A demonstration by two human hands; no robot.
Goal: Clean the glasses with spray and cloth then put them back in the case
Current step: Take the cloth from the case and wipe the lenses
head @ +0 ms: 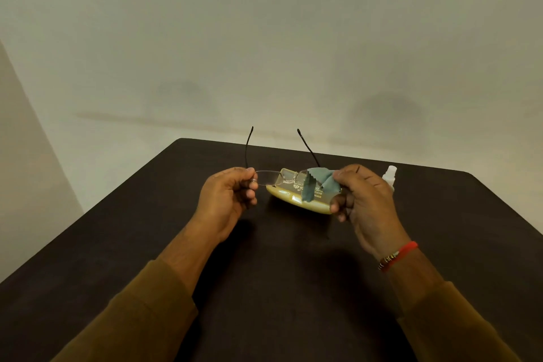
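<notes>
Head view, one glasses [269,178], one cloth [318,183], one case [293,203], one spray bottle [389,175]

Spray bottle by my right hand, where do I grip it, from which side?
Grip the spray bottle round its body below the white cap, likely from the right: that side is open, the right hand holding the cloth blocks its left.

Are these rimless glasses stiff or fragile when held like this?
Probably fragile: the glasses are rimless, with clear lenses and very thin black temples. Likely light: the left hand holds one end by a fingertip pinch. They may flex at the bridge if the right hand presses the cloth hard.
</notes>
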